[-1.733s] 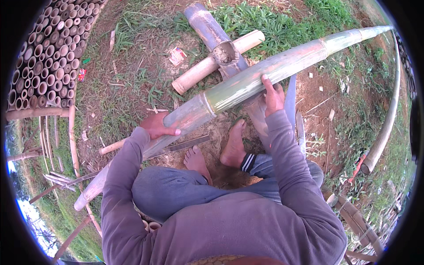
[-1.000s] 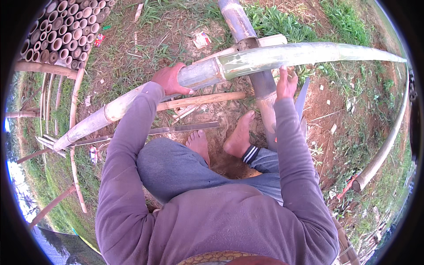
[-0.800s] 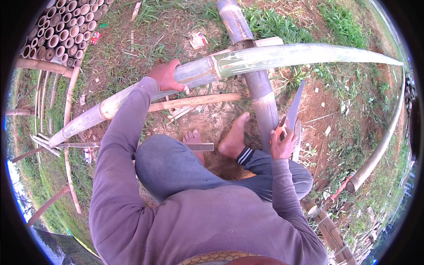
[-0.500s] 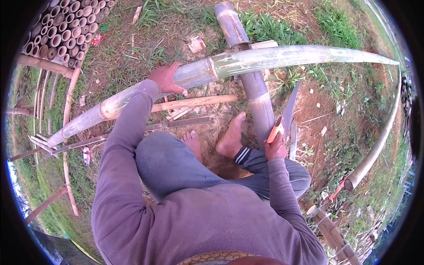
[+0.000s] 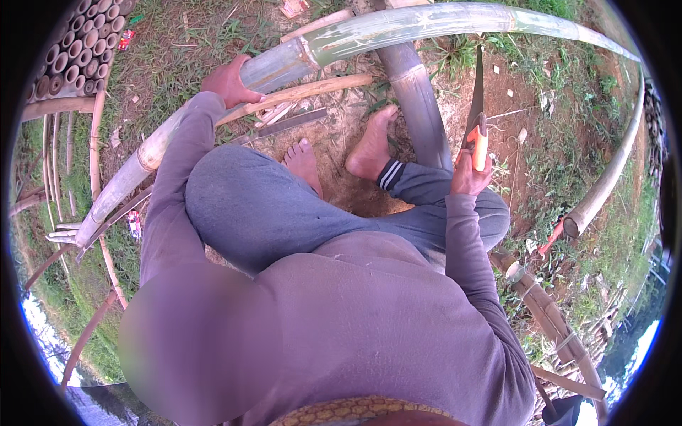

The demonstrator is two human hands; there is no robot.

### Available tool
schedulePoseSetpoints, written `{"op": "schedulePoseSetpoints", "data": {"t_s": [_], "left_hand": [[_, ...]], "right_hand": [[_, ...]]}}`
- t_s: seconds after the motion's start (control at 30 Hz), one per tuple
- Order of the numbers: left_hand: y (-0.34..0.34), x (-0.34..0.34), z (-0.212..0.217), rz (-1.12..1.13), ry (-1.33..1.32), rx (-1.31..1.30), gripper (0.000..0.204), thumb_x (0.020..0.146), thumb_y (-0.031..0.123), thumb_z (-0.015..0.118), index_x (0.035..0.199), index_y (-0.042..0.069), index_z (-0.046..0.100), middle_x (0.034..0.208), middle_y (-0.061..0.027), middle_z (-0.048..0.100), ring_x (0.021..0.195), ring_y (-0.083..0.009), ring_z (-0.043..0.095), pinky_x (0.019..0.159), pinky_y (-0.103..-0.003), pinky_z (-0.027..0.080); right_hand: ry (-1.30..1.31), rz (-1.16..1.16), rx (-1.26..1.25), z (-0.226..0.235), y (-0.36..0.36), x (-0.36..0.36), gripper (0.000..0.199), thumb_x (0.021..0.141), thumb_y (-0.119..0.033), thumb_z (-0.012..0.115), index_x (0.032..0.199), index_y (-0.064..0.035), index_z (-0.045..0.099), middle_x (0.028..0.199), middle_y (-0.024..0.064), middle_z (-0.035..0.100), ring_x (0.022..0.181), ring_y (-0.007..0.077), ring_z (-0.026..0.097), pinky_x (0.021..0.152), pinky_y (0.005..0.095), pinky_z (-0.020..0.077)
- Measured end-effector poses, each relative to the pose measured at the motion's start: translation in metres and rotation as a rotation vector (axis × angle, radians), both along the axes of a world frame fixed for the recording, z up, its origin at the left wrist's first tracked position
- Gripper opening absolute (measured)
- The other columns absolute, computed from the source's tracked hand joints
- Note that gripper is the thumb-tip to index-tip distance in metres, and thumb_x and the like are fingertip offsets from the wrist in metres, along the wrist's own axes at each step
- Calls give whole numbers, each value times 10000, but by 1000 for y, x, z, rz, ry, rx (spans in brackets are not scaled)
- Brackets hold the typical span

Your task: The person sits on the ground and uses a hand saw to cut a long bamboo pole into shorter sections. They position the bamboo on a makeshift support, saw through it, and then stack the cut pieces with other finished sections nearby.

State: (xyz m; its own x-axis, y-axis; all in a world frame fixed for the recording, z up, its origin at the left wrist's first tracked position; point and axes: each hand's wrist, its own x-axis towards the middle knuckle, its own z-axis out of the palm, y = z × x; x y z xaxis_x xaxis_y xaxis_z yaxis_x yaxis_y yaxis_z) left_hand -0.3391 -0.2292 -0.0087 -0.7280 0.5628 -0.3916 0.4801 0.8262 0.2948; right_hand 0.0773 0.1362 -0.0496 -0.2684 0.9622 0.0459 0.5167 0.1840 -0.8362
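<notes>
1. The left hand (image 5: 229, 79) grips the long green bamboo pole (image 5: 398, 28), fingers curled over it near a joint. That hand was on the pole in the earlier pictures too, so the hold has not been given up.
2. The right hand (image 5: 469, 174) has changed its job: a moment ago it lay on the pole, and now it is closed around the orange handle of a long knife (image 5: 476, 106), well apart from the pole, blade pointing to the far side.
3. My reading is that the pole is now steadied by one hand alone while the blade is raised for work on it.
4. The pole runs from the near left, across the far side and out to the far right, resting across a thick grey bamboo log (image 5: 419, 106) that lies on the ground.
5. Two bare feet (image 5: 373, 142) sit on the bare earth just left of that log, between the knees.
6. A thinner tan stick (image 5: 312, 89) lies just under the pole, near the left hand.
7. A stack of cut bamboo tubes (image 5: 78, 64) stands at the far left; another pole (image 5: 611, 177) curves along the right.
</notes>
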Motion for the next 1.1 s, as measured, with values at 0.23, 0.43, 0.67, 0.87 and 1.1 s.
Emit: {"op": "schedulePoseSetpoints", "data": {"t_s": [0.23, 0.43, 0.67, 0.87, 1.1], "left_hand": [[-13, 11, -2, -3, 81, -22, 1080, 612, 440, 943, 1530, 180, 438, 1362, -213, 655, 1230, -404, 648, 1047, -471, 507], [-13, 0, -12, -62, 74, -67, 1006, 636, 494, 940, 1414, 66, 468, 1250, -253, 683, 1140, -441, 675, 983, -497, 524], [-7, 30, -3, 3, 188, -63, 996, 636, 444, 937, 1423, 51, 472, 1247, -233, 669, 1132, -421, 669, 988, -486, 523], [-8, 43, -7, -18, 313, -19, 927, 650, 473, 922, 1377, 77, 504, 1223, -205, 680, 1160, -403, 659, 983, -497, 525], [-11, 31, -13, -13, 256, -28, 901, 662, 478, 916, 1359, 75, 509, 1206, -204, 687, 1126, -405, 671, 961, -496, 532]], "right_hand": [[400, -35, -66, 35, -34, 10, 146, 907, -93, 672, 1013, -5, 624, 796, 62, 661, 647, 114, 605, 606, 272, 509], [372, 130, 23, 50, -61, 28, 205, 944, -102, 680, 1112, -10, 609, 876, 54, 651, 690, 109, 598, 622, 263, 508], [451, 450, 71, 58, -62, -30, 378, 1012, -228, 724, 1264, 34, 621, 1039, 92, 674, 861, 137, 642, 762, 280, 542], [362, 601, 346, 66, -53, -74, 429, 1035, -259, 686, 1353, 25, 643, 1077, 96, 686, 713, 68, 606, 587, 223, 490], [371, 605, 41, 63, -56, -71, 404, 1025, -195, 678, 1348, 42, 631, 1196, 138, 696, 1027, 194, 666, 883, 337, 541]]}}
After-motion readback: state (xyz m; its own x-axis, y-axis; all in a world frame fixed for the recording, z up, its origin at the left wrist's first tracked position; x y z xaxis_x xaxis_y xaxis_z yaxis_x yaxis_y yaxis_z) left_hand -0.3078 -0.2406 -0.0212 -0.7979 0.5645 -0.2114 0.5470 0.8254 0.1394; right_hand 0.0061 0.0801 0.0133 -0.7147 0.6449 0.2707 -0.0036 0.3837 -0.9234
